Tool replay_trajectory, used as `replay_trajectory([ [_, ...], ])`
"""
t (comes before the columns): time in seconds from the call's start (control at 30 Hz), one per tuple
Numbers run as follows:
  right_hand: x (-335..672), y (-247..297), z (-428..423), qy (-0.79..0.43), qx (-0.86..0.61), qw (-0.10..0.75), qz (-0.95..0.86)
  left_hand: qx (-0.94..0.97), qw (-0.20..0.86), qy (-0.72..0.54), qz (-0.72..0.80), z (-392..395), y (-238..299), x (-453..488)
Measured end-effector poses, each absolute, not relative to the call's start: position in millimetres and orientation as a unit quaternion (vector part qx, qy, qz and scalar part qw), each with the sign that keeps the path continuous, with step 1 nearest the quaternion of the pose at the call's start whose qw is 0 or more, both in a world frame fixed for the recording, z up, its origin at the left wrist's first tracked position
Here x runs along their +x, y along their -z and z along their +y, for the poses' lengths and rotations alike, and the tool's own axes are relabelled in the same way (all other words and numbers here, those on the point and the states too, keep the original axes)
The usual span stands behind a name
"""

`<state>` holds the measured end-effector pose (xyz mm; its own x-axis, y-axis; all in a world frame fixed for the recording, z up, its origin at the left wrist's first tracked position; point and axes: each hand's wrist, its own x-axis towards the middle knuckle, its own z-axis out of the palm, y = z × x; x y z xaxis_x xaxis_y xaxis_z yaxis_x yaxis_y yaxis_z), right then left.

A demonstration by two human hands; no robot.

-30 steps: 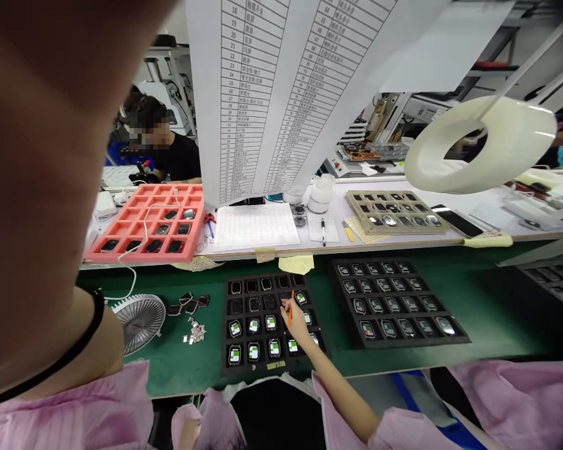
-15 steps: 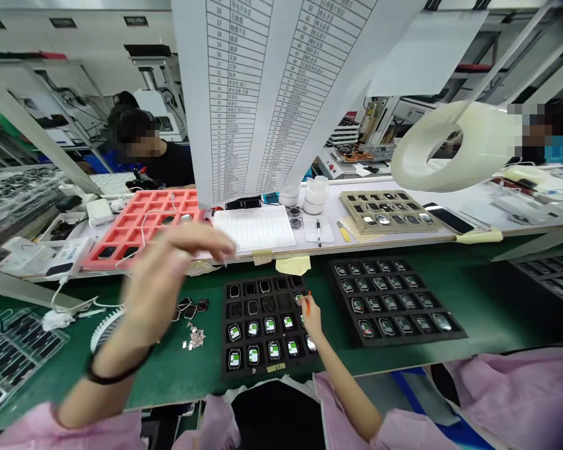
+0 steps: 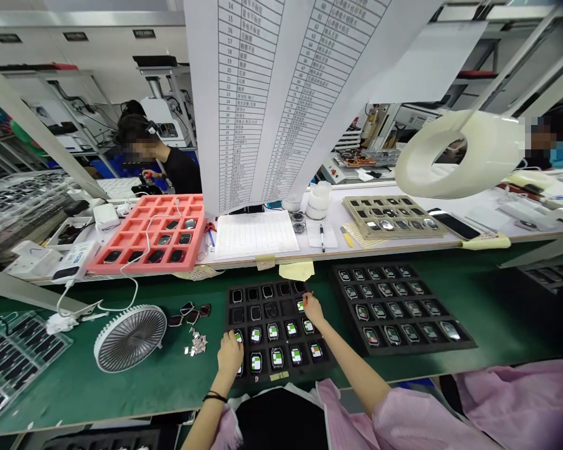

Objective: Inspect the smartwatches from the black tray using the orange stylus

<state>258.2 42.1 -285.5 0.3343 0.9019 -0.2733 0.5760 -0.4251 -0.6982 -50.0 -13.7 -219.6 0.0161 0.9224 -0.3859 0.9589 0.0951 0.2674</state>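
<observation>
A black foam tray (image 3: 287, 342) holds several smartwatches in rows; many in the front rows have lit green and white screens. At the tray's left edge, my left hand (image 3: 229, 355) has its fingers bent together around a lit smartwatch (image 3: 239, 336), which they partly cover. My right hand (image 3: 314, 310) is closed on a slim orange stick-like tool (image 3: 305, 300) at the tray's right side. Its tip is beside a lit watch (image 3: 300, 305); whether it touches is unclear. A dark band circles my left wrist.
Right stands a second black tray (image 3: 403, 319) of watches. Left are a round fan (image 3: 131, 337), small metal pieces (image 3: 196, 342) and loose watch frames (image 3: 189, 312). The shelf behind carries a pink tray (image 3: 145, 231) and a beige tray (image 3: 394, 219). A printed sheet (image 3: 263, 94) hangs ahead.
My left hand has come down and right from its raised position over the fan to the tray's left edge. My right hand stays by the tray's right side with the orange tool.
</observation>
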Motion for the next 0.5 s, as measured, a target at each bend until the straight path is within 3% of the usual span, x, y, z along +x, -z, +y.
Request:
replay_trajectory([
  [0.23, 255.9, 286.3, 40.6, -0.384, -0.749, 0.261, -0.473, 0.669, 0.275, 0.067, 0.688, 4.6, 236.3, -57.4],
  [0.5, 255.3, 269.7, 36.0, -0.421, -0.711, 0.365, -0.43, 0.645, 0.357, 0.014, 0.675, 15.3, 246.5, -68.3],
])
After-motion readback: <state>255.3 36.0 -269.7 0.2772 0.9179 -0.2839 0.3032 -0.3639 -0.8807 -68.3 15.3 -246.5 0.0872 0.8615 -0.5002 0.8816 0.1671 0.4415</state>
